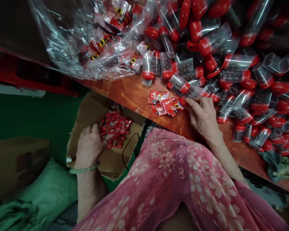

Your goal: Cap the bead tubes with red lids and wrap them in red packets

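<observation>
My left hand, with a pale green bangle at the wrist, is over a cardboard box holding a heap of small red wrapped pieces. Its fingers are blurred, and whether they hold anything cannot be made out. On the orange-brown table, my right hand has its thumb and fingers pressed together at the red end of a clear tube, beside several flat red printed packets. Many clear tubes with red caps and dark beads inside are piled behind and to the right of that hand.
A clear plastic bag with more printed packets lies at the table's back left. A green sack and another cardboard box are at the lower left. Crumpled greenish cloth sits near the table's right edge.
</observation>
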`<state>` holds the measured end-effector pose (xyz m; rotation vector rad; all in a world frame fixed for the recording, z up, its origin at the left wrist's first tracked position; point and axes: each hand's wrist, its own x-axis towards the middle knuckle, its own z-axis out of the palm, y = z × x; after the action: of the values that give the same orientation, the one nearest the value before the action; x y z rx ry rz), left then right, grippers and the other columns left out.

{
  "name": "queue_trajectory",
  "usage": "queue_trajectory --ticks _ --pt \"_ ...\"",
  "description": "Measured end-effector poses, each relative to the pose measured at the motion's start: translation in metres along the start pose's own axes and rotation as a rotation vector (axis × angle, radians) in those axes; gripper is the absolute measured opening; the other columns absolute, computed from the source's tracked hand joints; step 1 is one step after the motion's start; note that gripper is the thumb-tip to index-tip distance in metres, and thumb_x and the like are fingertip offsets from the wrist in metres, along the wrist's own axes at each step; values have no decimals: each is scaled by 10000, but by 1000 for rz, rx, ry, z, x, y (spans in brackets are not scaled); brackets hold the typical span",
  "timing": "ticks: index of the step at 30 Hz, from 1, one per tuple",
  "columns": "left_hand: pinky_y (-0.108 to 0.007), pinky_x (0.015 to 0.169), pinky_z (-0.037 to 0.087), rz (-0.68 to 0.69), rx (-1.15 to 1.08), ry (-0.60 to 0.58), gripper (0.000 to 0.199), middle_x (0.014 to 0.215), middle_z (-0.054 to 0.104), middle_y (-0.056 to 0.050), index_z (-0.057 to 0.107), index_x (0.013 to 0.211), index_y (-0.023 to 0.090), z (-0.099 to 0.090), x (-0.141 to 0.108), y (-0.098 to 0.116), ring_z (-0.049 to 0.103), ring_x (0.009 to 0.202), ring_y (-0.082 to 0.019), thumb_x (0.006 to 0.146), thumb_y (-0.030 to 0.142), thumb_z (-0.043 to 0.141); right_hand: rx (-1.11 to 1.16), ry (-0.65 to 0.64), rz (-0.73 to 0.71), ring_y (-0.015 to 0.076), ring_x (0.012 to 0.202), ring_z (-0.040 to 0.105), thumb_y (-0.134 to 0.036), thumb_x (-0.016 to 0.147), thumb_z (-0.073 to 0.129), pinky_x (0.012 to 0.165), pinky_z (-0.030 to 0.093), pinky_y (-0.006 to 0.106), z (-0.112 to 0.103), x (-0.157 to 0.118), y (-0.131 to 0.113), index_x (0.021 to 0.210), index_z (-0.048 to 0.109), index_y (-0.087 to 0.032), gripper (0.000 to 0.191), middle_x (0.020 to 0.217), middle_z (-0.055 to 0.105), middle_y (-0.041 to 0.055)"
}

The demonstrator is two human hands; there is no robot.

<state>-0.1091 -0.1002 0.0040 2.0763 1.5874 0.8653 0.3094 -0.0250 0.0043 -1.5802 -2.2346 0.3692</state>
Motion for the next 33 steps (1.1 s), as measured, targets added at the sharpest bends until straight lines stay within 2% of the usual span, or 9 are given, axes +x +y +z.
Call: queue_trajectory --ticks 3,6,8,10,14,16,24,28,33 --pt "-452 807 562 -66 285 49 450 1097 765 -76 644 1351 319 26 25 34 711 934 -281 938 497 667 -119 -47 -13 301 1007 571 -198 1039 416 879 548 513 1 4 -2 1377 649 -272 418 1070 619 130" --pt "-382 793 589 245 113 16 345 1057 764 -102 676 1233 217 70 68 91 704 926 -238 952 417 682 -179 -55 -38 309 1057 554 -208 1041 407 919 537 539 1 9 -1 1370 637 -291 410 1133 596 132" --pt "-388 849 585 362 101 -76 333 1049 744 -129 678 1178 129 100 92 122 680 935 -237 969 388 659 -201 -46 -46 308 1061 554 -239 1050 414 919 535 540 1 11 0 1348 645 -292 380 1142 596 132" --pt "-399 883 571 428 159 -167 366 1040 724 -154 673 1170 52 123 108 139 659 956 -256 969 357 653 -203 -45 -39 310 1065 561 -267 1053 434 929 527 548 1 12 2 1336 653 -294 359 1161 603 134" --pt "-394 838 539 436 305 -299 209 956 690 -139 702 1022 66 148 119 138 629 938 -263 1001 219 561 -132 8 -19 322 1118 582 -269 1043 482 985 496 576 0 10 6 1301 678 -301 326 1235 623 136" --pt "-367 809 522 441 318 -301 246 896 674 -111 704 922 107 152 120 132 612 895 -238 1018 152 482 -85 70 -16 327 1150 598 -274 1034 516 1010 489 577 -3 8 7 1265 691 -302 292 1256 641 130" --pt "-322 783 498 387 109 32 218 833 698 -61 721 856 169 153 122 124 560 812 -182 998 167 555 243 310 53 322 1208 683 -314 1045 520 1046 524 547 -32 -3 -1 1319 624 -308 293 1286 717 106" --pt "-331 752 504 308 108 -10 289 818 711 -68 737 824 179 159 117 114 584 783 -178 1018 213 527 354 215 214 284 1065 739 -360 1051 520 934 595 472 -43 -9 -6 1317 598 -314 282 1213 736 91" --pt "-307 771 531 231 59 -90 277 835 726 -69 767 857 160 158 111 111 638 790 -169 1011 293 578 399 -37 145 258 1077 736 -402 1075 455 921 599 412 -30 -2 -14 1316 569 -253 305 1211 739 93"
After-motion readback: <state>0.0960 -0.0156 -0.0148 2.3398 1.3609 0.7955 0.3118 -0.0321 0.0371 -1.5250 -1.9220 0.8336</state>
